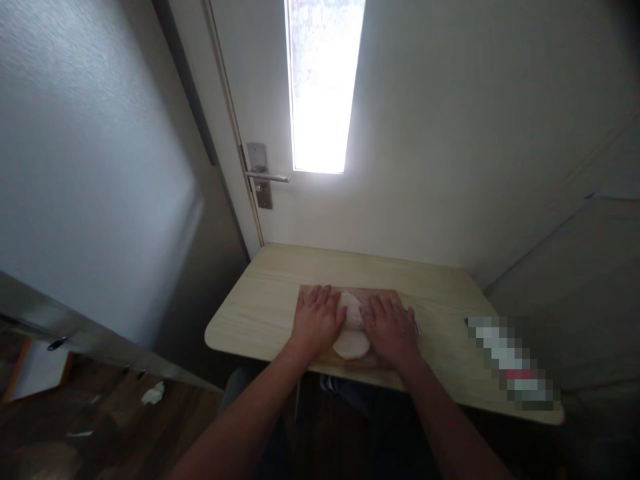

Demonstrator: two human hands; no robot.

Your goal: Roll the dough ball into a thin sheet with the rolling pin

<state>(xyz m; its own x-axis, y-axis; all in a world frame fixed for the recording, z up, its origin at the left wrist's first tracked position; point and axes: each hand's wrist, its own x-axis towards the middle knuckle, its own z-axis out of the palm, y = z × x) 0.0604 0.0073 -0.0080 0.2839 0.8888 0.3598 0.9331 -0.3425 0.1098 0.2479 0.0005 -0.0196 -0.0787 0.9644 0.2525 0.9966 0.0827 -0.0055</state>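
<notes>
A flat, pale piece of dough [352, 346] lies on a wooden board [385, 292] in the middle of the small table. Across the dough, between my thumbs, runs a pinkish band that looks like a rolling pin [355, 321]; both its ends are mostly covered. My left hand [317, 317] rests over its left part, fingers pointing forward and the thumb turned inward. On the right part lies my right hand [393, 325], fingers bent over it. What is under both palms is hidden.
The light wood table [245, 300] stands against a white door [415, 167] with a metal handle [270, 177]. A blurred-out item [515, 367] lies at the table's right end. A large grey panel [90, 167] rises on the left. Crumpled white paper [153, 393] is on the floor.
</notes>
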